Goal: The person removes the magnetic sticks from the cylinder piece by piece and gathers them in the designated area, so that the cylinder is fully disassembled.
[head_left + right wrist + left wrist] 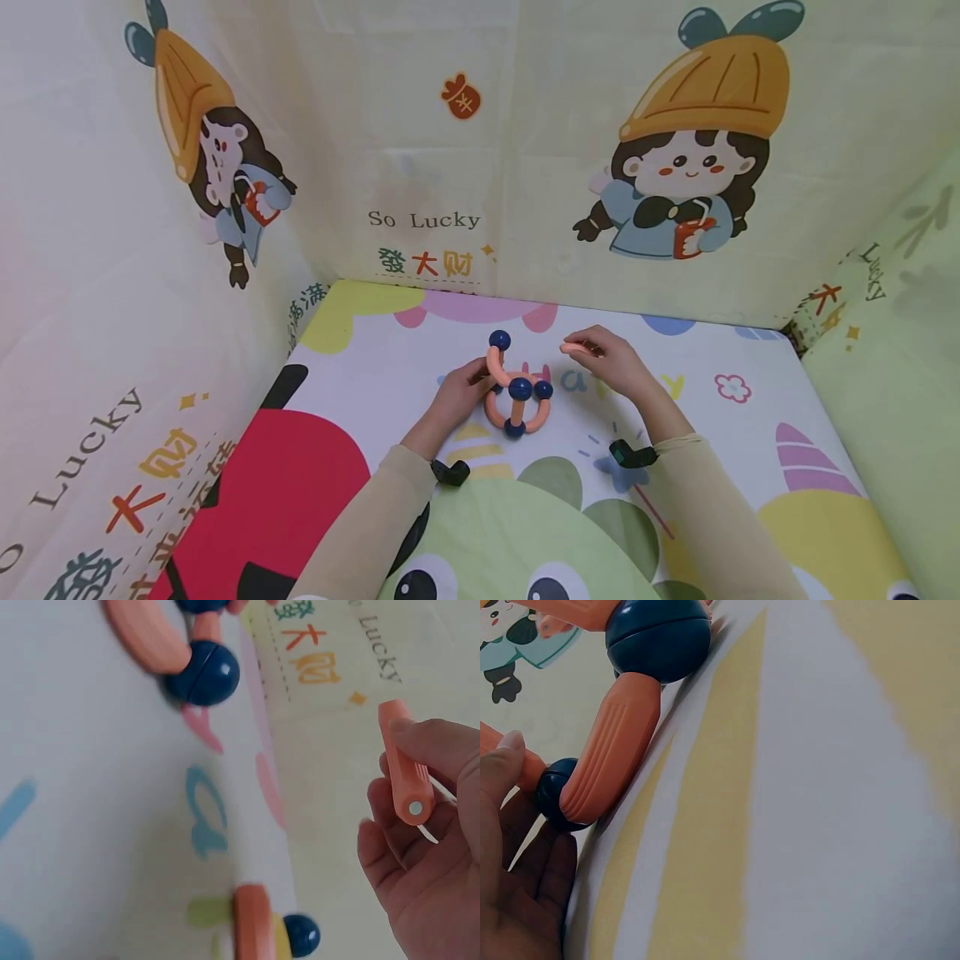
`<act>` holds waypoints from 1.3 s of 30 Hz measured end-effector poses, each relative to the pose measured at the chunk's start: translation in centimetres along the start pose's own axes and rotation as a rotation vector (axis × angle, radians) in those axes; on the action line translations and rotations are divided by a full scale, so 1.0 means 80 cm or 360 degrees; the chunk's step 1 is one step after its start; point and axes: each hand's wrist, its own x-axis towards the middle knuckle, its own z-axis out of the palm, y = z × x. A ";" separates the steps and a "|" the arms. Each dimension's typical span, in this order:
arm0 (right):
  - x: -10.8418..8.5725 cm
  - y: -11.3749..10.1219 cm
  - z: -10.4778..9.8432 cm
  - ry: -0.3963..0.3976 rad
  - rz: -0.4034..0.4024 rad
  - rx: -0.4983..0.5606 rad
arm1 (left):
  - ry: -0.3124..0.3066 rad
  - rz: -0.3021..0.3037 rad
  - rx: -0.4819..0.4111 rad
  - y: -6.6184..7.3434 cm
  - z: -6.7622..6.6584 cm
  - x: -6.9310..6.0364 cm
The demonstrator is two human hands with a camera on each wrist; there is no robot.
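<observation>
In the head view a frame of salmon-coloured magnetic rods joined by dark blue balls (520,388) stands on the table. My left hand (459,393) holds it at its left side; the left wrist view has the thumb on a rod near a blue ball (559,787), with fingers behind that ball. To the right of the frame, raised off the table, my right hand (607,358) pinches a single salmon magnetic rod (406,761) between thumb and fingers. A pale round tip shows at the rod's near end.
Low in the right wrist view lie another salmon rod (253,922) and a blue ball (301,935). A printed cartoon cloth (600,508) covers the table. Pale printed curtains (540,167) enclose its back and sides.
</observation>
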 end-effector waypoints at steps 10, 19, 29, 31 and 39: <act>-0.038 0.056 -0.009 0.0073 0.0121 -0.0147 | 0.0021 -0.0012 0.0011 0.000 0.002 0.001; -0.051 0.097 -0.006 0.0156 0.0041 -0.0357 | 0.0012 -0.0011 -0.0011 -0.002 0.002 0.002; -0.059 0.108 -0.007 0.0119 0.0248 -0.0317 | 0.0010 0.0045 -0.0015 -0.006 0.003 0.003; -0.059 0.110 -0.006 0.0130 0.0229 -0.0330 | 0.0008 0.0038 -0.0018 -0.005 0.003 0.003; -0.057 0.114 -0.004 0.0158 0.0225 -0.0358 | 0.0008 0.0015 -0.0020 -0.002 0.002 0.003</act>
